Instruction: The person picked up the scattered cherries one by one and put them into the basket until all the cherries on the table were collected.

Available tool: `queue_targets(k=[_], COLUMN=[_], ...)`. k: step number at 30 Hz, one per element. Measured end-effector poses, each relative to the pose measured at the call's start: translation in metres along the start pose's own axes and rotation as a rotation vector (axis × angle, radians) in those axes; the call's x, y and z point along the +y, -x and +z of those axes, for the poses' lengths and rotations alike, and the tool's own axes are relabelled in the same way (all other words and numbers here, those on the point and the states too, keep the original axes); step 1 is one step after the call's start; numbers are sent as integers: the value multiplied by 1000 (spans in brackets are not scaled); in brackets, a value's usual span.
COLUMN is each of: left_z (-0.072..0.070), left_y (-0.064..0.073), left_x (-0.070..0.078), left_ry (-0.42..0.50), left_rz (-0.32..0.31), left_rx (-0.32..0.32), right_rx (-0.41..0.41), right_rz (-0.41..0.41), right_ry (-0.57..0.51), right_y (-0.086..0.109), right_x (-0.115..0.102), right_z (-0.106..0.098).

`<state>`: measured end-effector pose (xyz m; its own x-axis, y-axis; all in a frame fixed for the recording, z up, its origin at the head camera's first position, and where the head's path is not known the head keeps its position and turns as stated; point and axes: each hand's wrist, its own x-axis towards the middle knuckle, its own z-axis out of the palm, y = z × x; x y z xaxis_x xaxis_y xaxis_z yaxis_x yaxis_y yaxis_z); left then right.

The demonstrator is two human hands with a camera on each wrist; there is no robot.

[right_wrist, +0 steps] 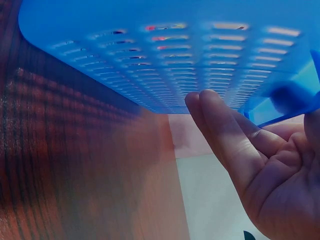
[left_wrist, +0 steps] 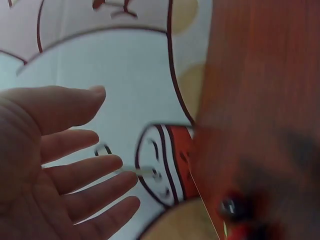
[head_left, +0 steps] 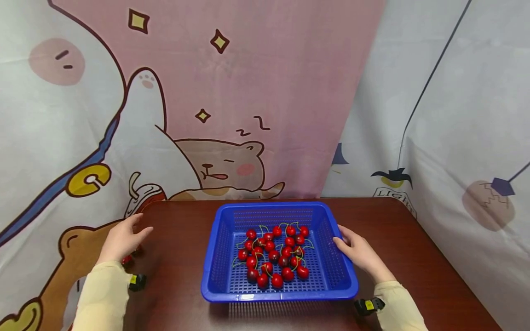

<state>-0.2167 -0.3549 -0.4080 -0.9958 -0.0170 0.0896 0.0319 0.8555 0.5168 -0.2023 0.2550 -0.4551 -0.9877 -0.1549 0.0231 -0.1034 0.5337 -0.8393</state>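
A blue plastic basket [head_left: 277,296] with slotted walls stands in the middle, with several red cherries [head_left: 273,256] on green stems inside. My right hand [head_left: 361,250] grips its right rim, thumb hooked over the edge. In the right wrist view, the fingers of that hand [right_wrist: 250,165] lie against the outside of the basket's wall [right_wrist: 140,65]. Near the table's left edge, my left hand [head_left: 122,241] is held in the air, holding nothing. The left wrist view shows this hand [left_wrist: 75,165] with fingers spread and relaxed. Loose dark red cherries [head_left: 127,260] lie close below it, partly hidden.
The dark brown wooden table [head_left: 178,266] reaches back to a hanging cloth [head_left: 290,92] with cartoon animals. The cloth also closes off the left and right sides. A black strap device [head_left: 370,305] sits at the right wrist, another [head_left: 137,282] at the left.
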Motion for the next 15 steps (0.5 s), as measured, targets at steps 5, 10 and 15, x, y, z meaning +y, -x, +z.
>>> queue_targets(k=[5,10,15], left_z=[-10,-16,-16], left_y=[6,5,-1], left_x=[-27,-40,-54], left_ry=[-37,-39,-71], left_rz=[-76,-131,-152], left_rx=[-14,-32,-64], right_rx=[2,1,4], right_rz=[-3,0,-3], right_ry=[11,15,26], right_y=[0,1,0], right_x=[-1,-2,-1], right_z=[-1,0,0])
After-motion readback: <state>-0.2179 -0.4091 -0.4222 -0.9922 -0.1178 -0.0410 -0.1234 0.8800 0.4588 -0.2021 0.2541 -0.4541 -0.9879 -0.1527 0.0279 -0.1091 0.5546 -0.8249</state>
